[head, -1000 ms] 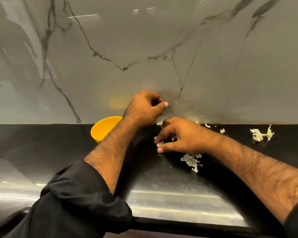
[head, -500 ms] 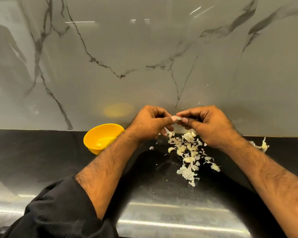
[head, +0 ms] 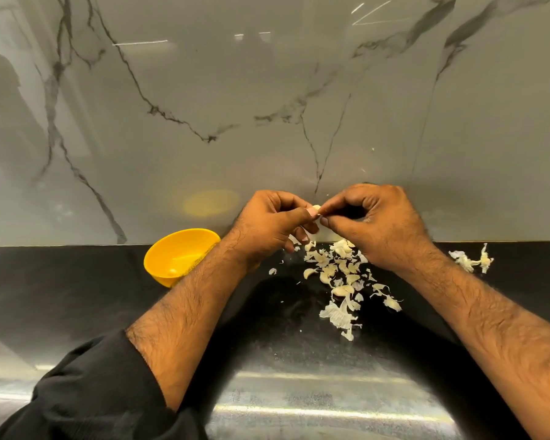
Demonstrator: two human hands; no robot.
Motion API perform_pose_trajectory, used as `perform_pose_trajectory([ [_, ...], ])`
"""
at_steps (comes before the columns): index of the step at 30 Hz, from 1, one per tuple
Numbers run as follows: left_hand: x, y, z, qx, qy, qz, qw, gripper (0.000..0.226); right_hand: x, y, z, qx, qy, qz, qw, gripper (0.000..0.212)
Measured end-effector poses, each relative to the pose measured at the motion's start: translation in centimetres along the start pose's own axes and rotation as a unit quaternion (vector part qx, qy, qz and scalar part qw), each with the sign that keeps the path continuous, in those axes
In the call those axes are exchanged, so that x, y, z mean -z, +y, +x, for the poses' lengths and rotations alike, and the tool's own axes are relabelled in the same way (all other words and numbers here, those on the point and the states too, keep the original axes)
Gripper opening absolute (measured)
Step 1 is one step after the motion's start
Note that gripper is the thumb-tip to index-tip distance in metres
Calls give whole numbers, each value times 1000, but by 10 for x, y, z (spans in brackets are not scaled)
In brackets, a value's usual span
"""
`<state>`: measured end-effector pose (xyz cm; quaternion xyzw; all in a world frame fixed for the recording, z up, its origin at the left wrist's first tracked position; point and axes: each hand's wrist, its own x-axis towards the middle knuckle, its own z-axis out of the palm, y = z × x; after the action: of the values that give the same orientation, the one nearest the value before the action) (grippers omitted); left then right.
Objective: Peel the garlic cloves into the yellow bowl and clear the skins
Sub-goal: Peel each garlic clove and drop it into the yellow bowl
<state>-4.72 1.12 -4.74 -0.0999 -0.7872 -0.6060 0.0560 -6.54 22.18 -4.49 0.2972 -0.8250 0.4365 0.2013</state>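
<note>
From the head view, both hands are raised a little above the black counter point(head: 77, 281), close to the marble wall point(head: 267, 90). The left hand point(head: 267, 230) and the right hand point(head: 375, 227) meet at one small pale clove point(head: 316, 208), which they pinch between thumbs and fingertips; only a small part of it shows, so I cannot tell how much skin is left on it.

Under the hands lies a loose pile of skins point(head: 340, 281), and a smaller heap point(head: 472, 260) lies well apart to the right. The bowl point(head: 172, 258) stands to the left, partly behind the left forearm; something pale lies inside it, probably a peeled clove.

In my judgement the clove is light and firm, but small and a bit slippery once it is bare — a tight pinch at its two ends will keep it from turning. The skin is thin, dry and tears easily, so it is better to catch a loose edge with a nail and pull along the clove. The fallen skins are nearly weightless — they should be swept together with a flat hand, because a quick move may scatter them.
</note>
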Motion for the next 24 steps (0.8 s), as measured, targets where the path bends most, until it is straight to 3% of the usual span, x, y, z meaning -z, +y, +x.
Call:
perform_pose_trajectory([
  [7,-6,3,-2,-87,43,149,984,15,2,-1,1,-54,-31,68,996,11],
  [15,-9,5,-4,-115,41,178,976,12,0,2,2,-122,-36,173,977,12],
  [17,-10,6,-4,-106,47,163,980,12,0,3,1,-153,-47,239,958,15],
  [21,-6,6,-3,-94,57,151,982,15,7,3,1,-209,-51,414,885,18],
  [24,-2,3,-2,-83,57,167,981,13,16,5,4,-228,-54,466,853,13],
])
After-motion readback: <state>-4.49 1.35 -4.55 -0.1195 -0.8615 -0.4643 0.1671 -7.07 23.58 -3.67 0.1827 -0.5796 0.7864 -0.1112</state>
